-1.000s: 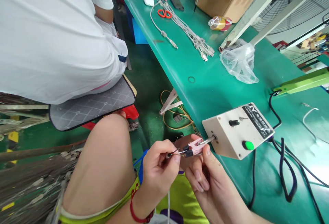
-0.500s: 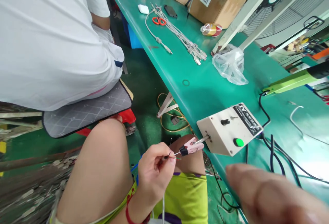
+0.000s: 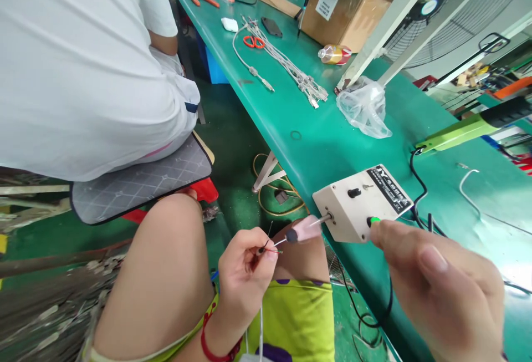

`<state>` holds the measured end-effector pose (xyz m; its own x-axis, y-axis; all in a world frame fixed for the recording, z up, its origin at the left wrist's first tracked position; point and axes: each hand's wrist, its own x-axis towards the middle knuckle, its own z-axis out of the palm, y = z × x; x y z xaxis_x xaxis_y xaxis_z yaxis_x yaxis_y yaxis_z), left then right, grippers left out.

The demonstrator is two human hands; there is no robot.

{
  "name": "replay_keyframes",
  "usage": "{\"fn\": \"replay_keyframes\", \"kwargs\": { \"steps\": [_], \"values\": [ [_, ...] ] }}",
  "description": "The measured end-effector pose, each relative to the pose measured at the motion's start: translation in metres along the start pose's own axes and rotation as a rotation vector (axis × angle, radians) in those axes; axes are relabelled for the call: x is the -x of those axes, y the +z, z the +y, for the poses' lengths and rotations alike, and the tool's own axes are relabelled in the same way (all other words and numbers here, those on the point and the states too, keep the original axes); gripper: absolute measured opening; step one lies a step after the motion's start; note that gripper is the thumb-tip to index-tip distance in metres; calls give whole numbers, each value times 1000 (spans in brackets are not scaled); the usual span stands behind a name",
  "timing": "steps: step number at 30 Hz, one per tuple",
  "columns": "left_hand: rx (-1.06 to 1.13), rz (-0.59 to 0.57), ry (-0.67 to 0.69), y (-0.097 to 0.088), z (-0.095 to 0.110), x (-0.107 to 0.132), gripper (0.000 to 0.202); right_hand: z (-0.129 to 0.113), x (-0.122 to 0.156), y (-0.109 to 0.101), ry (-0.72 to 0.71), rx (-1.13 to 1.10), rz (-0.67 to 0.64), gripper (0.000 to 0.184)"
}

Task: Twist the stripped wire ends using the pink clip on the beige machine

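My left hand (image 3: 247, 273) is closed in a pinch on a stripped cable (image 3: 261, 323), whose thin red, green and black ends stick out at the fingertips. A bare strand runs from there to the black tip of a pink clip (image 3: 310, 229), blurred now, on the metal shaft of a beige control box (image 3: 346, 213). My right hand (image 3: 444, 284) holds nothing; its stretched index finger presses the green button (image 3: 374, 220) on the box. The thumb lies along that finger, and the other fingers are largely hidden.
A bundle of grey USB cables (image 3: 286, 62) with red-handled scissors (image 3: 254, 42) lies on the green table (image 3: 274, 112). Farther right are a plastic bag (image 3: 363, 110) and a green-handled tool (image 3: 457, 134). A person in white (image 3: 95, 74) sits at left.
My right hand has moved left onto the box and its index finger now touches the green button. The pink clip has gone from sharp to blurred. The left hand keeps its pinch.
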<state>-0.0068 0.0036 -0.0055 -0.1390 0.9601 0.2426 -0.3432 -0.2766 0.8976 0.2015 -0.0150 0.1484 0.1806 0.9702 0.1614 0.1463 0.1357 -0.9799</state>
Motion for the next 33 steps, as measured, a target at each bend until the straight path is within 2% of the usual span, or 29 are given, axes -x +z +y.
{"fn": "replay_keyframes", "kwargs": {
  "steps": [2,4,9,11,15,19,23,26,33],
  "values": [
    [62,-2,4,-2,-2,4,19,-6,9,8,-165,143,-173,51],
    [87,-2,33,-5,-1,8,19,-4,17,22,-139,216,-286,47],
    [-35,-102,244,-11,8,16,30,28,31,62,306,126,-306,23],
    [-75,-161,324,-13,11,17,35,40,35,68,443,63,-283,25],
    [-176,-215,385,-12,13,14,35,49,37,66,562,-83,-283,43],
    [-226,-255,430,-8,15,9,30,47,34,62,553,-149,-281,51],
    [-193,-292,399,-5,19,7,6,48,29,61,596,-202,-285,52],
    [-154,-314,366,-3,21,7,16,51,27,60,630,-224,-283,53],
    [-161,-302,321,2,22,2,19,53,26,58,646,-216,-282,54]
  ]
}}
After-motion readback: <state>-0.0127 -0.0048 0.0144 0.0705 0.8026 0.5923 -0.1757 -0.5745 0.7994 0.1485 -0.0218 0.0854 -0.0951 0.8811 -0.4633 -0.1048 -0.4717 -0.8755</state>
